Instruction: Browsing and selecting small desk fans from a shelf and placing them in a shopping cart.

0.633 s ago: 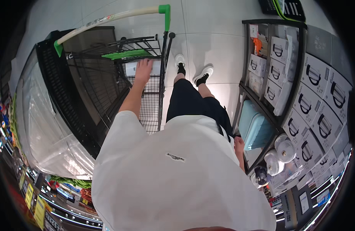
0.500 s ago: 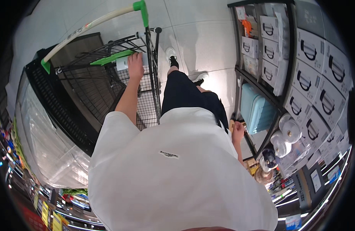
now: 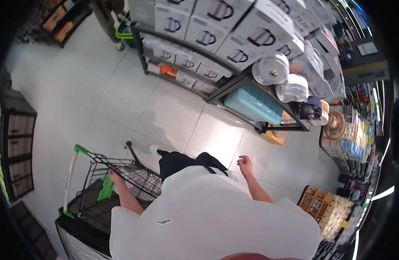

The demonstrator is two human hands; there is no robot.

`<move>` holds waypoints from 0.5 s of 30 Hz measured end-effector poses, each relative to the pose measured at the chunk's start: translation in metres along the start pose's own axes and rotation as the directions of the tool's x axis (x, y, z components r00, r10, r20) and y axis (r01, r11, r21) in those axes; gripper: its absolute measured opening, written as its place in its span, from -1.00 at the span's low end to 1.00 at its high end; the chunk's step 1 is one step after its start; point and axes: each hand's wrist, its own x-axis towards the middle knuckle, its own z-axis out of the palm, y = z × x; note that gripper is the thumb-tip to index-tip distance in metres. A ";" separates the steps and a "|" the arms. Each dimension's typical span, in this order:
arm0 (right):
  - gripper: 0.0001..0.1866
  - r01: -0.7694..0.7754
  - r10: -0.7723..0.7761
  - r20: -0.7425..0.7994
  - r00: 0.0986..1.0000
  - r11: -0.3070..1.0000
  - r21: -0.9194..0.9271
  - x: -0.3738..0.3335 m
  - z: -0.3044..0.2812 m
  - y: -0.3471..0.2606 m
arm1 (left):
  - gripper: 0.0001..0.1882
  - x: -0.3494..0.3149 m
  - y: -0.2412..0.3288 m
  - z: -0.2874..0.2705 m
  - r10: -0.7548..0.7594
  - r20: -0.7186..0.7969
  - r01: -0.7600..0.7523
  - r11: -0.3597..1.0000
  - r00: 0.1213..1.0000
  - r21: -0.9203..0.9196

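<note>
My left hand [image 3: 116, 175] is closed on the wire side of a black shopping cart [image 3: 141, 180], near its green flap [image 3: 106, 187]. A pale push bar [image 3: 71, 180] with green end pieces curves along the cart's far left side. My right hand [image 3: 245, 165] hangs over the floor on my right. Its fingers are loosely bent and apart, and I see nothing in them. Below my white shirt [image 3: 208, 216], dark shorts [image 3: 181, 164] and one pale shoe [image 3: 155, 149] show.
Ahead stands a dark shelf rack [image 3: 232, 71] with boxed kettles [image 3: 207, 37], small fans [image 3: 273, 68] and a light blue storage bin [image 3: 253, 104]. A wooden compartment display [image 3: 316, 203] is at right. Dark drawers [image 3: 21, 143] stand at left. Another person's legs [image 3: 105, 21] show at the far left.
My view has turned to the right. The rack now lies ahead, and the cart sits lower left. My left hand is on the cart in both frames; my right hand has swung forward beside me.
</note>
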 end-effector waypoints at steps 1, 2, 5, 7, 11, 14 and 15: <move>-0.73 -0.079 0.078 -0.084 0.993 0.997 -0.013 -0.008 -0.019 0.037 | -0.69 -0.028 0.014 0.042 0.267 -0.185 -0.162 0.882 0.946 0.443; -0.72 -0.145 0.148 -0.104 0.983 0.989 0.035 -0.020 -0.024 0.063 | -0.62 -0.035 0.044 0.039 0.539 -0.228 -0.345 0.755 0.811 0.558; -0.81 -0.340 0.382 -0.209 0.900 0.916 0.213 -0.040 -0.042 0.170 | -0.62 -0.120 0.099 0.103 0.723 -0.226 -0.499 0.635 0.653 0.590; -0.82 -0.449 0.499 -0.203 0.843 0.859 0.248 -0.049 -0.042 0.214 | -0.68 -0.137 0.124 0.127 0.592 -0.001 -0.533 0.726 0.806 0.435; -0.81 -0.508 0.508 -0.204 0.837 0.860 0.058 -0.046 -0.054 0.273 | -0.82 -0.228 0.104 0.243 0.041 0.490 -0.221 0.923 0.871 0.315; -0.78 -0.446 0.501 -0.262 0.825 0.861 0.243 -0.005 -0.063 0.266 | -0.85 -0.298 0.083 0.325 -0.004 0.848 -0.653 0.636 0.530 0.411; -0.79 -0.383 0.474 -0.281 0.834 0.865 0.323 0.016 -0.067 0.255 | -0.85 -0.326 0.075 0.356 -0.022 0.940 -0.797 0.523 0.342 0.302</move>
